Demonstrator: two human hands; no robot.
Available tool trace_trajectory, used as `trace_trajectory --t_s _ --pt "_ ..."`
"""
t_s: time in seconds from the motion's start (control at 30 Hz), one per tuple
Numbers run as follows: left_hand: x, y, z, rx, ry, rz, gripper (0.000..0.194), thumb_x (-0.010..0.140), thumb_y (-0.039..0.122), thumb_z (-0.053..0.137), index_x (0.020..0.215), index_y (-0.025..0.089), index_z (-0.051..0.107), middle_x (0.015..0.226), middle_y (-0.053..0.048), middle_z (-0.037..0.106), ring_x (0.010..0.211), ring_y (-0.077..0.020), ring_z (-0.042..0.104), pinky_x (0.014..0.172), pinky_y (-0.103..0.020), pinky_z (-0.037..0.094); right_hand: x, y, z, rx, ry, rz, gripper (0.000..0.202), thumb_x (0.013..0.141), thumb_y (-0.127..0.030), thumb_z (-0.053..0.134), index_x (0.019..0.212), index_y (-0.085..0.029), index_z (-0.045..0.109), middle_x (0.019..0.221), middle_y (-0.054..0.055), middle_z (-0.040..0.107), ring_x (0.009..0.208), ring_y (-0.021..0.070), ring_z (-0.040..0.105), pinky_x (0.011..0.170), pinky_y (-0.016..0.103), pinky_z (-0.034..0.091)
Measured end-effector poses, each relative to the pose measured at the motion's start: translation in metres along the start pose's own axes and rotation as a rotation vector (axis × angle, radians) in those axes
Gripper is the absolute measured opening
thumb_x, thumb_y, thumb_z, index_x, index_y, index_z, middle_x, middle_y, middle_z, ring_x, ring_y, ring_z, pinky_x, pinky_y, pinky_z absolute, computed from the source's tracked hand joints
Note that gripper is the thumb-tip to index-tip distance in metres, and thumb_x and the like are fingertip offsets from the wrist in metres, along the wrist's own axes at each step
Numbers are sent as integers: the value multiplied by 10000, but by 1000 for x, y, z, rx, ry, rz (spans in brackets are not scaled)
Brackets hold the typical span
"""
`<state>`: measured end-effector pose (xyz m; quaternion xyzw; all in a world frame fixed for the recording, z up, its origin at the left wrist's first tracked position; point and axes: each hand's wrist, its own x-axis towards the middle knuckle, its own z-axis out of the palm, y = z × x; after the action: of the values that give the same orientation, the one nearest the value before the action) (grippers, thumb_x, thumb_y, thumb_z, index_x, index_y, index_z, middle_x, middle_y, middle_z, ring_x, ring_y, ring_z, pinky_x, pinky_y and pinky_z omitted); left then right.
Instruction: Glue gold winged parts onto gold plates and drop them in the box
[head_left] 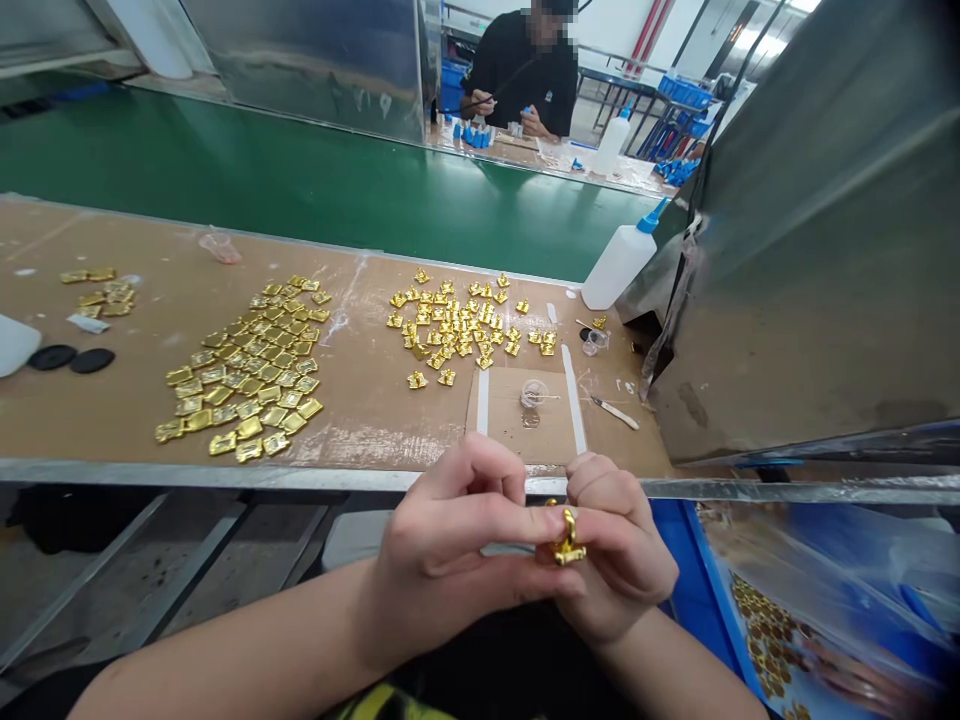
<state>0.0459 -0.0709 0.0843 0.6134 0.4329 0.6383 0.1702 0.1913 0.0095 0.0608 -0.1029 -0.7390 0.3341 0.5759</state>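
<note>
Between my left hand point(465, 540) and my right hand point(619, 540) is a small shiny gold piece point(568, 545), with a curved upper part and a flat base. The fingertips of both hands pinch it just off the bench's front edge. Part of it is hidden by my fingers. Beyond my hands, a cardboard pad point(514, 420) with white tape strips bears a small clear cup point(533, 393) with a thin stick in it. A cluster of similar gold pieces point(457, 325) stands behind it. Flat gold rectangular pieces point(255, 365) lie in rows further left.
A white squeeze bottle point(619, 265) with a blue tip stands at the back right, near a metal panel point(817, 250). A white-handled knife point(616, 413) lies on the bench. Black discs point(92, 361) lie far left. Across the green belt point(300, 180) sits a person point(525, 75). A blue tray point(701, 590) is lower right.
</note>
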Motion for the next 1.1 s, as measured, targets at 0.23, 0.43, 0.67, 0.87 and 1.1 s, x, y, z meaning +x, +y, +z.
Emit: trace_trajectory --t_s 0.23,0.43,0.67,0.87,1.1 --pt "-8 -26 -7 -5 135 -212 225 886 231 876 1098 250 804 979 -10 602 675 -77 536 601 -198 480 7 34 -5 -230 -100 -106 185 939 -82 709 1049 -229 728 772 5 525 704 171 505 632 338 393" --pt "-2 -31 -20 -211 3 -658 564 736 319 983 1252 242 771 1048 -87 781 734 -145 625 601 -227 487 30 35 -14 -347 -300 -311 142 965 -135 696 1074 -217 734 735 -15 553 680 156 548 681 348 371" --pt "-5 -43 -23 -654 16 -763 659 685 307 1023 1284 270 750 952 -41 779 735 -117 653 678 -197 518 34 28 -18 -296 -357 -293 288 959 -162 733 1241 -218 710 870 25 662 738 166 612 669 340 466" --pt "-9 -45 -28 -648 -12 -736 622 672 310 1031 1232 259 766 996 -62 797 770 -138 680 708 -219 543 20 33 -25 -275 -282 -212 421 883 -141 826 1276 -214 694 910 40 662 768 187 625 656 341 514" --pt "-9 -62 -70 246 -85 -538 252 879 324 868 1106 245 794 942 -37 747 742 -161 584 691 -276 484 9 58 -48 -380 -203 17 234 963 -172 723 1191 -225 716 941 52 650 803 194 634 704 334 520"
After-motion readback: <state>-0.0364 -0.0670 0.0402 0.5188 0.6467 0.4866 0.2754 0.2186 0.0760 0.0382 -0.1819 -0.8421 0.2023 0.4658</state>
